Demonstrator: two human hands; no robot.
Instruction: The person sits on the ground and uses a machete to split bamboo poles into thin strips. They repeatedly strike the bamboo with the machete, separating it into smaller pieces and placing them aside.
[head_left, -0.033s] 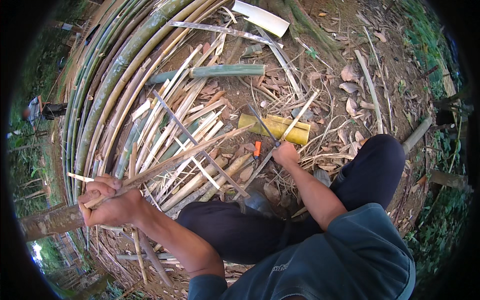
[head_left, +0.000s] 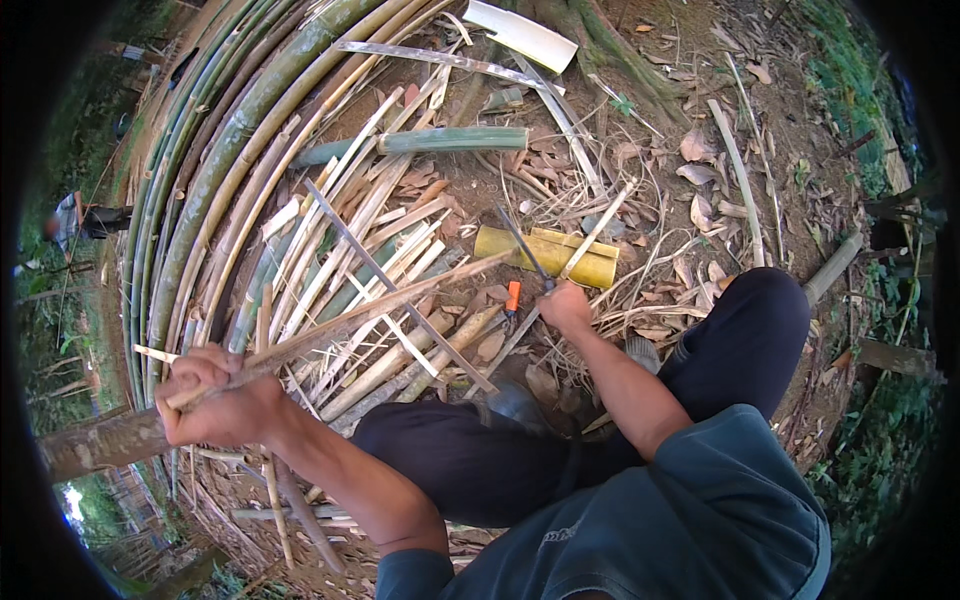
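My left hand (head_left: pixel 215 402) is wrapped round a long split bamboo strip (head_left: pixel 375 316), at the left. The strip slants up to the right across the pile, its far end beside a yellow bamboo piece (head_left: pixel 597 262). In my right hand (head_left: pixel 566 306), near the middle, is the handle of a knife; its narrow dark blade (head_left: pixel 522 242) points up and left, over the yellow bamboo. That blade and the strip's far end lie close together in view; whether they touch I cannot tell. An orange-handled tool (head_left: pixel 513 297) rests on the ground just left of my right hand.
Pale split strips (head_left: pixel 350 215) lie heaped ahead, with a long flat dark strip (head_left: pixel 385 270) across them. Long bamboo poles (head_left: pixel 240 125) curve along the left. A brown log (head_left: pixel 100 446) stands by my left hand. Another person (head_left: pixel 72 220) is at the far left.
The strip's far end has shifted very slightly right, and my left hand has turned a little with it. My right hand and the knife have moved barely left.
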